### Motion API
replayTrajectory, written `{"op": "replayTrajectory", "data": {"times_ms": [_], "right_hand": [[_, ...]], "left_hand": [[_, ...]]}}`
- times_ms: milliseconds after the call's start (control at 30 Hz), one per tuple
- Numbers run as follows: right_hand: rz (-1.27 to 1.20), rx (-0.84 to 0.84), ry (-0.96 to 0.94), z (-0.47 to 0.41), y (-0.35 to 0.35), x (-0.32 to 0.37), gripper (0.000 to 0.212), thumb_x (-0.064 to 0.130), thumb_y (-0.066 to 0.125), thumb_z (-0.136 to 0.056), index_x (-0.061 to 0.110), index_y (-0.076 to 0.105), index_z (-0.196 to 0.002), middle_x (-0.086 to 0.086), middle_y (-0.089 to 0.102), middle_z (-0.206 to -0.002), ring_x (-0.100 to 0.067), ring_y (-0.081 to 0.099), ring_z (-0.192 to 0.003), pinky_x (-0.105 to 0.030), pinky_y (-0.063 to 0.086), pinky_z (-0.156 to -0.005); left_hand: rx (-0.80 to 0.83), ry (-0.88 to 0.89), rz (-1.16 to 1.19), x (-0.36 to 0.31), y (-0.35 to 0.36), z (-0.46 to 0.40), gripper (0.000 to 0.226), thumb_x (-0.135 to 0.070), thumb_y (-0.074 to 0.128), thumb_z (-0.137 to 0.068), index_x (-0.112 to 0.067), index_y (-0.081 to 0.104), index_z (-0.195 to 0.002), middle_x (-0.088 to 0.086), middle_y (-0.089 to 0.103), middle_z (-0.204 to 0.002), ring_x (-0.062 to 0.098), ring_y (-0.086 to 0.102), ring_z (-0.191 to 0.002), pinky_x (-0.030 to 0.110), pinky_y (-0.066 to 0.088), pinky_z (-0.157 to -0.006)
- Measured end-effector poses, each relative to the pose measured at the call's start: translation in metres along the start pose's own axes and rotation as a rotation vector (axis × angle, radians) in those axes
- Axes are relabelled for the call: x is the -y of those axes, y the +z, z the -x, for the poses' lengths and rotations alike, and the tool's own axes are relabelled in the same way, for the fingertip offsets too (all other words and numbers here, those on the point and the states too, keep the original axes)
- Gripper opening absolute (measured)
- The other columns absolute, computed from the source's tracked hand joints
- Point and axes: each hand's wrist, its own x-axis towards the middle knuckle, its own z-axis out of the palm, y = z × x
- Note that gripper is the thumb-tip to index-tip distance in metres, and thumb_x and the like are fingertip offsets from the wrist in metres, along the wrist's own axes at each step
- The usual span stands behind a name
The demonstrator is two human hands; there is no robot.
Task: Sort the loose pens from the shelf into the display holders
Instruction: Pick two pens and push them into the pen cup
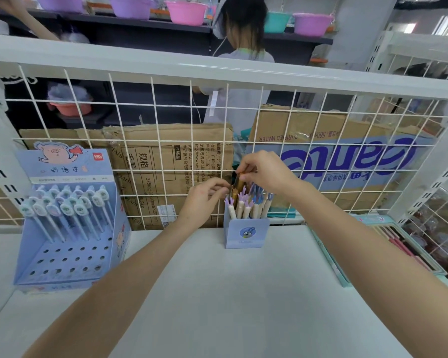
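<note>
A small blue pen holder [246,232] stands at the back of the white shelf [217,293], filled with several cream pens with purple tops [241,208]. Just above it my right hand [264,171] pinches the top of a dark brown-gold pen [239,183] that points down into the holder. My left hand [204,200] reaches in from the left and pinches the same bundle at its lower part. A larger blue stepped display holder [70,257] at the left carries several pale pens with animal tops [67,205]; its front rows of holes are empty.
A white wire grid [150,125] closes the back of the shelf, with cardboard boxes [171,161] behind it. Flat teal packs [388,241] lie at the right edge. A person [243,47] stands beyond the grid by shelves of coloured bowls.
</note>
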Motion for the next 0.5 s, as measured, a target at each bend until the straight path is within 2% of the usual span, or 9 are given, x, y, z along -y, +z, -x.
{"op": "replayTrajectory", "data": {"times_ms": [133,233,333,500], "right_hand": [[0.046,-0.049,0.015,-0.001,0.003,-0.001,0.016,0.023,0.071,-0.081,0.018,0.071,-0.096,0.0,0.072,-0.093,-0.02,0.064,-0.092,-0.044,0.043,-0.095],[-0.002,-0.063,0.013,0.0,0.006,-0.002,0.017,0.021,0.071,-0.082,0.017,0.071,-0.098,0.0,0.072,-0.094,-0.021,0.063,-0.093,-0.045,0.042,-0.096],[-0.033,-0.069,-0.013,0.002,0.007,-0.005,0.017,0.019,0.07,-0.082,0.016,0.071,-0.099,0.0,0.072,-0.094,-0.019,0.064,-0.093,-0.046,0.044,-0.094],[-0.018,-0.11,-0.01,0.008,0.009,-0.006,0.016,0.02,0.067,-0.084,0.017,0.07,-0.1,0.0,0.072,-0.094,-0.018,0.063,-0.094,-0.045,0.043,-0.096]], "left_hand": [[-0.026,0.079,-0.148,0.008,0.003,-0.001,0.027,0.0,0.056,-0.089,-0.006,0.063,-0.115,0.01,0.065,-0.106,0.013,0.063,-0.093,0.024,0.049,-0.09],[-0.009,0.122,-0.225,0.009,0.007,0.0,0.035,-0.001,0.057,-0.088,-0.009,0.061,-0.122,0.012,0.067,-0.108,0.02,0.064,-0.096,0.034,0.051,-0.091],[0.037,0.053,-0.258,0.004,0.013,-0.003,0.041,-0.001,0.057,-0.087,-0.013,0.059,-0.126,0.011,0.069,-0.109,0.023,0.065,-0.097,0.035,0.051,-0.088],[-0.02,-0.054,-0.127,-0.004,0.016,-0.012,0.023,0.0,0.062,-0.084,-0.002,0.067,-0.106,0.012,0.069,-0.096,0.022,0.066,-0.088,0.029,0.051,-0.083]]}}
